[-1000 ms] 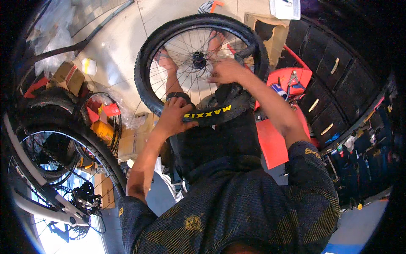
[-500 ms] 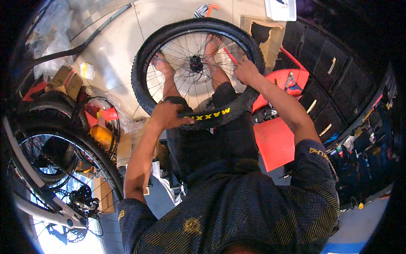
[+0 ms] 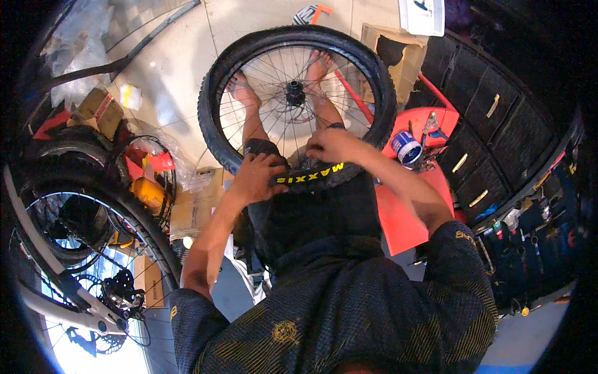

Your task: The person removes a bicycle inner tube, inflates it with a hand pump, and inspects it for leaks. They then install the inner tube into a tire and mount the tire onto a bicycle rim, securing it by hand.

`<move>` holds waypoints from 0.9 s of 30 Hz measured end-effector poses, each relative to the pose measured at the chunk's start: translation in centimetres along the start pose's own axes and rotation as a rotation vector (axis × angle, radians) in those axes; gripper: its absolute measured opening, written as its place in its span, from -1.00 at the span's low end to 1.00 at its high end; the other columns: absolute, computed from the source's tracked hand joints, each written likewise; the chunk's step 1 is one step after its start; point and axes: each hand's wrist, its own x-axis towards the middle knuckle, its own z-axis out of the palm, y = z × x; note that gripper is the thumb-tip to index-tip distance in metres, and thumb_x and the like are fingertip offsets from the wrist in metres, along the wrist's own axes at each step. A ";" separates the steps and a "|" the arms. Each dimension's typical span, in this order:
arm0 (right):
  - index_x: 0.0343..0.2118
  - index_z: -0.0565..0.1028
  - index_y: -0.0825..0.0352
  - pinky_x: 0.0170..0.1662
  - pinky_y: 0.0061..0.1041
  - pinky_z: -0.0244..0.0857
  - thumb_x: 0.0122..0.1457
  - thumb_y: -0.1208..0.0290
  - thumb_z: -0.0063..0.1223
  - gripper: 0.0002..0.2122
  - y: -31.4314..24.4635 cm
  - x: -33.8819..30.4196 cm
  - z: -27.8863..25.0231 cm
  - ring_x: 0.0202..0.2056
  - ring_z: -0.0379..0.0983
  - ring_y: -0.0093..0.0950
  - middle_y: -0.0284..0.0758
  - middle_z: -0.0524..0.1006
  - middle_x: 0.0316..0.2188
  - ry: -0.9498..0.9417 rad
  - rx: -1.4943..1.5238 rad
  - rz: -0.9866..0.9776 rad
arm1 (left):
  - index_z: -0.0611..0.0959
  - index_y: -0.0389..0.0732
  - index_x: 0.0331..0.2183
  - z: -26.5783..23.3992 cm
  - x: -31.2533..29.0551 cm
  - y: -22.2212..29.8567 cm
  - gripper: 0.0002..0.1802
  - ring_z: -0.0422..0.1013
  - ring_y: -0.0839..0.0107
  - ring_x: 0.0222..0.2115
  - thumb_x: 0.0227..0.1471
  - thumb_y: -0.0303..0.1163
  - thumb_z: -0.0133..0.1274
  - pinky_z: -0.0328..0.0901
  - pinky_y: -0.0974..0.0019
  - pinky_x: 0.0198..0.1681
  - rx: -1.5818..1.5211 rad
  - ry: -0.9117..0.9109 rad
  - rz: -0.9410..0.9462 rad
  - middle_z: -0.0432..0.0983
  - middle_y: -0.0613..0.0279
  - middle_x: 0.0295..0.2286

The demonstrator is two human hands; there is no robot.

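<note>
Wheel (image 3: pixel 295 93) is flat-ish, near edge over lap (image 3: pixel 311 215); tire (image 3: pixel 212 124) already round it, near-side seating unclear. L hand (image 3: pixel 256 177) part-curled, holding tire near left; R hand (image 3: pixel 335 147) fingers bent at near edge, can't tell grip.

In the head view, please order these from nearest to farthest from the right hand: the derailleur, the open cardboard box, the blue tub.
From the right hand, as the head view shows:
1. Blue tub: to its right, outside the wheel.
2. Open cardboard box: upper right.
3. Derailleur: far lower left.
</note>
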 end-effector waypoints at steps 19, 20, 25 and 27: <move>0.16 0.55 0.07 0.20 -0.22 0.30 0.22 0.28 0.01 -0.58 5.7 3.9 7.3 0.13 0.42 -0.05 -0.06 0.36 0.13 -0.432 -0.085 0.278 | 0.75 0.06 -0.13 1.8 0.0 1.9 -0.64 0.41 0.22 -0.03 0.02 -0.07 0.28 0.18 0.06 0.09 -0.046 0.100 -0.014 0.56 0.27 -0.13; 0.15 0.56 0.08 0.19 -0.22 0.31 0.22 0.28 0.01 -0.58 6.0 3.9 7.5 0.12 0.42 -0.05 -0.06 0.37 0.12 -0.426 -0.070 0.279 | 0.76 0.06 -0.13 1.9 0.0 1.8 -0.64 0.41 0.22 -0.03 0.02 -0.07 0.28 0.18 0.06 0.08 -0.053 0.107 -0.010 0.56 0.28 -0.13; 0.08 0.60 0.12 0.16 -0.21 0.33 0.19 0.27 0.05 -0.62 3.7 3.0 6.2 0.07 0.45 -0.03 -0.05 0.41 0.05 -0.267 -0.050 0.289 | 0.76 0.04 -0.12 2.7 0.0 1.2 -0.62 0.42 0.22 -0.04 0.00 -0.08 0.30 0.18 0.08 0.06 -0.063 0.150 0.007 0.56 0.28 -0.14; 0.05 0.61 0.12 0.15 -0.20 0.34 0.19 0.26 0.06 -0.64 2.2 2.0 5.0 0.06 0.46 -0.03 -0.04 0.43 0.03 -0.130 -0.027 0.272 | 0.76 0.02 -0.12 2.8 -0.1 1.0 -0.61 0.42 0.23 -0.05 0.00 -0.08 0.30 0.18 0.09 0.05 -0.080 0.171 0.019 0.56 0.27 -0.14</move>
